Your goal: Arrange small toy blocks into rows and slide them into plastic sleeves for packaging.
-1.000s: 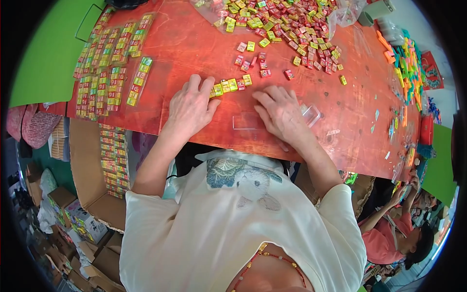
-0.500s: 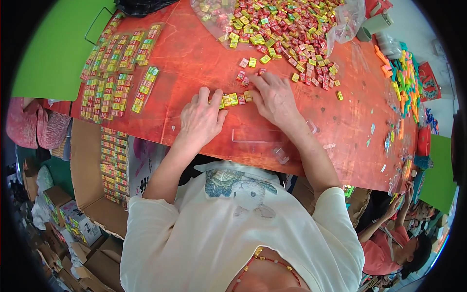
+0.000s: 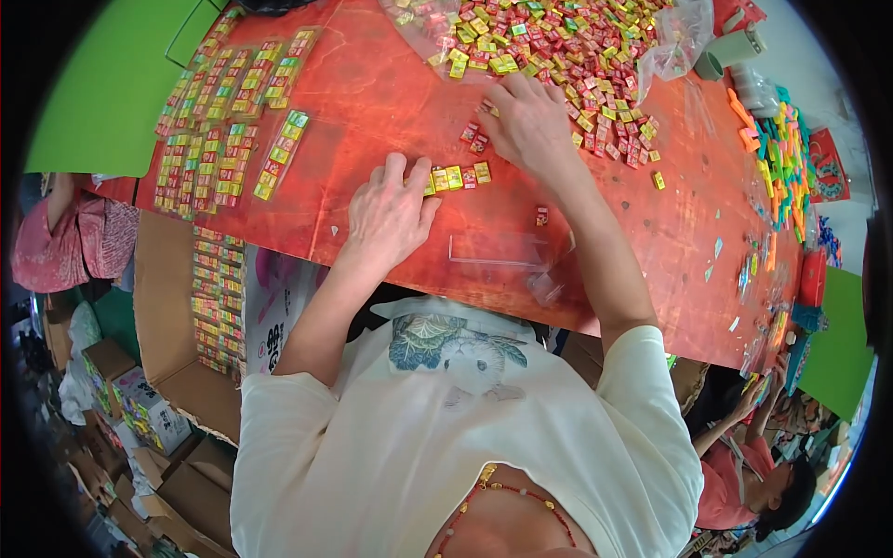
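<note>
Forming a short line near the middle of the red worktop (image 3: 372,102), a row of small yellow and red boxes (image 3: 460,177) lay in front of the wearer. The left hand (image 3: 386,214) rested at the row's left end, its fingers bent and spread; whether they pinched the end box could not be told. The right hand (image 3: 528,126) reached farther out, palm down, its fingers curled at the near edge of a heap of similar boxes (image 3: 595,79); whatever they might have held was hidden. Two red boxes (image 3: 473,137) lay between the row and that hand, and a single red box (image 3: 541,216) sat nearer the wearer. Closer still was a clear rectangular plastic piece (image 3: 498,249). A crumpled clear bag (image 3: 684,42) lay beside the heap. To the left, filled strips (image 3: 209,130) stood out in colourful ranks, with one separate strip (image 3: 281,155) just beside them. Bright plastic pieces (image 3: 786,158) were piled at the far right. Below the left edge, an open carton (image 3: 167,307) contained more filled strips. A co-worker in pink (image 3: 730,488) appeared at lower right.
</note>
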Motion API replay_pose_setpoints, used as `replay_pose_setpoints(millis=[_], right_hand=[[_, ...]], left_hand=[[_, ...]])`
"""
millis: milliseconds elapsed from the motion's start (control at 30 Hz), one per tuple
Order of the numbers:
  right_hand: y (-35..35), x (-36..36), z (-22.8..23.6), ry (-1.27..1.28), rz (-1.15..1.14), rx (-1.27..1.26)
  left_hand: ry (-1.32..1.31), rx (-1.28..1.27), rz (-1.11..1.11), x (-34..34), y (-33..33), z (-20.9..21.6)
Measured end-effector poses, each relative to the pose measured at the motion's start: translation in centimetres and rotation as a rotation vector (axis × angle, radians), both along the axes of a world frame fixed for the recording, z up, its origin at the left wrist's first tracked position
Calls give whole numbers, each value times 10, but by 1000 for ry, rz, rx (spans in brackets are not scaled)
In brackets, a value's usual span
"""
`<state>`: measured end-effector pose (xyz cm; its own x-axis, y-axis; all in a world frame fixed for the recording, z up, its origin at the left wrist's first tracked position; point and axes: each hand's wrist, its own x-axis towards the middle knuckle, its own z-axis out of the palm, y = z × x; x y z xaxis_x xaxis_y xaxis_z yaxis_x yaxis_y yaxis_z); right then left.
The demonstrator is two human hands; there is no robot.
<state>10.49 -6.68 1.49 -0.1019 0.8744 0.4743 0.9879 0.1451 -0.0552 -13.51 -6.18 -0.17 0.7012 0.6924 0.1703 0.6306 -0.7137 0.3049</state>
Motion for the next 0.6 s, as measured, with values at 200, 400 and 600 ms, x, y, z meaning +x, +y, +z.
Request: replay_pose_setpoints(millis=[200, 400, 600], right_hand=[[-63, -3, 1, 148, 51, -235], [-67, -15, -8, 100, 104, -266], [-69, -18, -8, 163, 134, -257]], left_hand=[[34, -57, -6, 0, 2, 6], [41, -13, -30, 0, 3, 2], [69, -61, -25, 4, -1, 4]])
